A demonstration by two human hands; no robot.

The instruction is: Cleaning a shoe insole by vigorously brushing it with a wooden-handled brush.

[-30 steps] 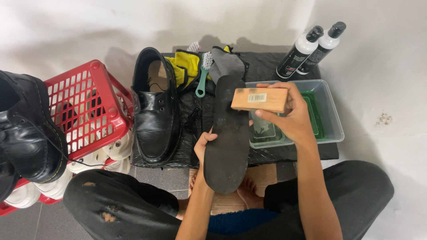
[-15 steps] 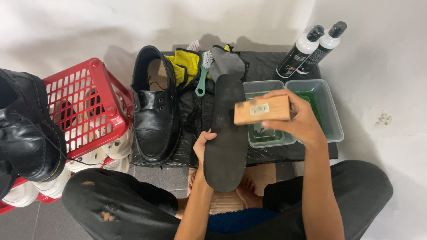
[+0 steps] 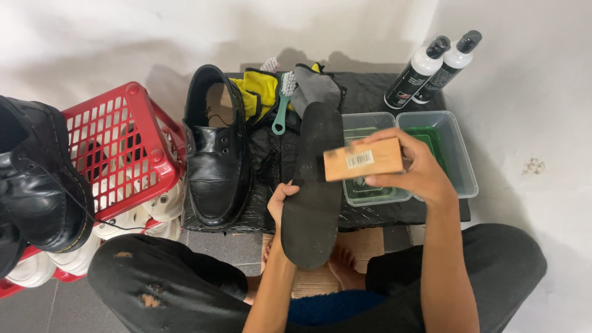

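Note:
My left hand (image 3: 280, 200) grips the left edge of a long black insole (image 3: 316, 203), held lengthwise above my lap. A wooden-backed brush (image 3: 364, 160) rests across the insole's upper right side, gripped from the right by my right hand (image 3: 416, 169). Just left of the insole a black leather shoe (image 3: 216, 160) stands on a black sheet (image 3: 370, 92).
Two clear tubs (image 3: 459, 157) sit under my right hand, two black-capped white bottles (image 3: 431, 68) behind them. A green-handled brush (image 3: 282, 102), yellow cloth (image 3: 256, 92) and grey cloth (image 3: 314, 86) lie at the back. A red basket (image 3: 120, 148) and a black boot (image 3: 37, 185) stand at left.
My right hand has drawn the wooden brush down the insole toward me. The insole and my left hand have barely shifted.

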